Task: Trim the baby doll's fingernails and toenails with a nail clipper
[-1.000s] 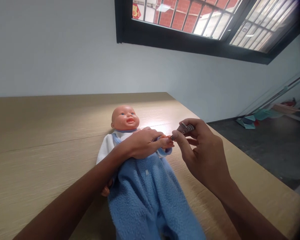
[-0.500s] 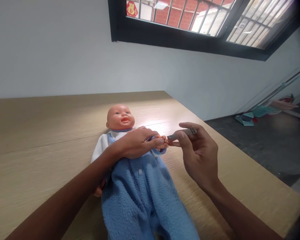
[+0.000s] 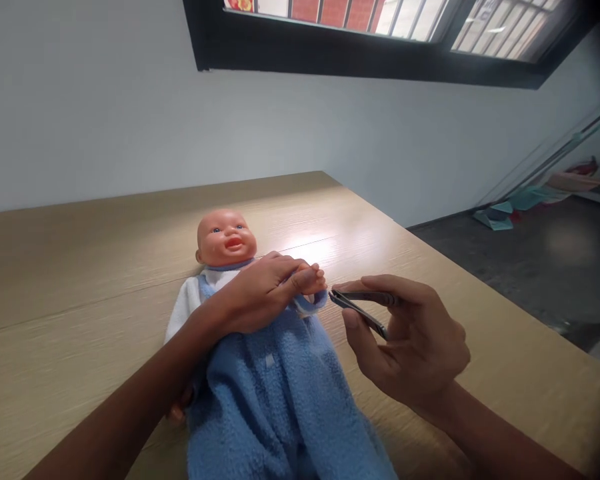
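Note:
A baby doll (image 3: pixel 275 393) in a blue fleece outfit with white sleeves lies on its back on the wooden table (image 3: pixel 70 280). My left hand (image 3: pixel 263 290) reaches across its chest and is closed around the doll's hand (image 3: pixel 316 279), whose small fingers stick out past my thumb. Between the thumb and fingers of my right hand (image 3: pixel 415 340) is a metal nail clipper (image 3: pixel 363 303), its lever spread away from the body. The clipper's jaws point at the doll's fingers, a small gap apart from them.
Behind the table stands a grey wall (image 3: pixel 130 127) with a dark-framed, barred window (image 3: pixel 330 57). The table's right edge drops to a dark floor (image 3: pixel 520 267), where a dustpan (image 3: pixel 495 217) and a pink basin (image 3: pixel 577 180) sit by the wall.
My right hand has drawn the nail clipper back from the doll's fingers and turned it, so its spread lever shows. My left hand keeps its hold. The camera view has shifted a little.

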`<state>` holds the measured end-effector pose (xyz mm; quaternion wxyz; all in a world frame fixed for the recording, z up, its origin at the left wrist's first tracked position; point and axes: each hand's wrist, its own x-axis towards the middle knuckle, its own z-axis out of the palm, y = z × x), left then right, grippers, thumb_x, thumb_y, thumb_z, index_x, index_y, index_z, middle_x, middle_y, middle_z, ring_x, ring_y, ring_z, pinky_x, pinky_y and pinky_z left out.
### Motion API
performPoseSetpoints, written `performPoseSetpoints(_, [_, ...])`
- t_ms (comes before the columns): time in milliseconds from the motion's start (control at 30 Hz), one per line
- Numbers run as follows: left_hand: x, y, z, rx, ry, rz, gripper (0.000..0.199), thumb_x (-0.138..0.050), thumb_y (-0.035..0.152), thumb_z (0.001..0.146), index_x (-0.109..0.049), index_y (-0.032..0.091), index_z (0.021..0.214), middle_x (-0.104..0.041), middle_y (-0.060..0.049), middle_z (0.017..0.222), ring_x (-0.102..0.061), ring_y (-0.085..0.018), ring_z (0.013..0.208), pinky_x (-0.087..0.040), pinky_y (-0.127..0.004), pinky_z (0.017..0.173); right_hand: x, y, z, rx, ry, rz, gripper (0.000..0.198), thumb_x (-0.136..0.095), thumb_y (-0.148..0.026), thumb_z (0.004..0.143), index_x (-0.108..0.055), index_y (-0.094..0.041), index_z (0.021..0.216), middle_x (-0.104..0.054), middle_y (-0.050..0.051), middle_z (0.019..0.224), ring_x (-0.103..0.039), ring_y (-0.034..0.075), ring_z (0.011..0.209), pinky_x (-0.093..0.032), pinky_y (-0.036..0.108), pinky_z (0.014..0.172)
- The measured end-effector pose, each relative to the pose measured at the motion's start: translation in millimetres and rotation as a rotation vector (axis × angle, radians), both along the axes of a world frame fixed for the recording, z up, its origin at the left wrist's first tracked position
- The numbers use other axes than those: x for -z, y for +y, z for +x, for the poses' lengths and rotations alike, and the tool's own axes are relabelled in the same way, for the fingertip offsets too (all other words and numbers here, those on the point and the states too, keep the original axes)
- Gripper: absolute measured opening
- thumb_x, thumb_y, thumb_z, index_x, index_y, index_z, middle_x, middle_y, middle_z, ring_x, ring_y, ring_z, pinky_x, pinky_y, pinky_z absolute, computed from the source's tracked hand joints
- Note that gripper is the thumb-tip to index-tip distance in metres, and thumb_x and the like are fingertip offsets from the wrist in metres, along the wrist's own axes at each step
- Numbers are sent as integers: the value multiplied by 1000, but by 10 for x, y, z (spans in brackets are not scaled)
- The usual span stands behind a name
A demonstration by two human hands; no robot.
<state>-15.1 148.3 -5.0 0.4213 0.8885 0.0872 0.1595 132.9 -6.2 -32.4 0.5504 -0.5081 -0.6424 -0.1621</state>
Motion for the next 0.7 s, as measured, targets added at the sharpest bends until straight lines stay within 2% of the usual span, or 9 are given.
performPoseSetpoints(100, [-11, -1, -7, 6, 14, 12, 49, -32, 47, 111, -70, 20, 92, -72, -1, 98, -62, -16, 96, -45, -32, 93, -4, 9, -12, 32, -19, -26, 40, -75, -13, 88, -60, -18, 125, -73, 5, 105, -77, 17, 87, -68, 26, 78])
performPoseSetpoints(267, [-14, 14, -26, 42, 54, 86, 33, -43, 39, 109, -68, 22, 97, -71, 2, 99, -61, -15, 98, -42, -31, 97, -35, 1, -63, 107, -101, -41, 35, -76, -16, 90, -59, -19, 121, -76, 1, 104, -77, 15, 91, -65, 20, 87])
performPoseSetpoints(467, [-21, 12, -20, 64, 38, 46, 37, -40, 41, 110, -68, 20, 98, -70, 1, 97, -62, -13, 92, -46, -28, 88, -83, 15, -57, -4, -209, -40, 40, -76, -9, 85, -58, -16, 120, -77, 5, 103, -77, 18, 93, -67, 25, 86])
performPoseSetpoints(700, [-26, 12, -25, 55, 53, 80, 35, -42, 42, 109, -67, 21, 98, -70, 1, 99, -61, -15, 95, -44, -31, 89, -128, 14, -76, -9, -202, -49, 41, -73, -4, 86, -58, -21, 121, -78, 1, 94, -78, 19, 89, -69, 28, 82])
